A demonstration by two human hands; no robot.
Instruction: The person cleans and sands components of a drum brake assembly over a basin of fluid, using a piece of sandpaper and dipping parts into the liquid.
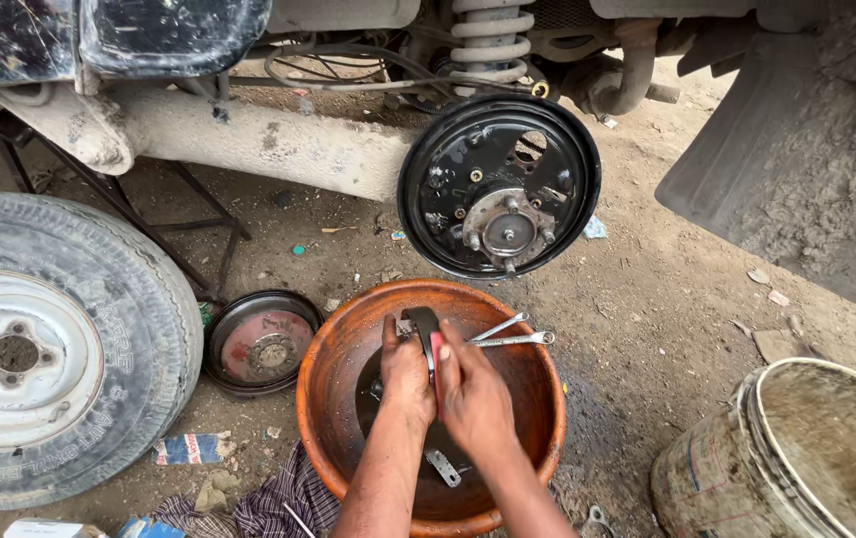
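A crumpled, flat packet in blue, white and red lies on the dirt well to the left of the fingers and lower, just beside the tyre. Lower still, at the bottom-left edge, a white box-like pack and a blue wrapper show only in part. Raised lettering runs round the tyre's grey sidewall, far left of the fingers. No signs or screens show.

The big bowl looks like rusty, wet metal. The round black plate is shiny metal (dusty too). The tire is dull rubber.
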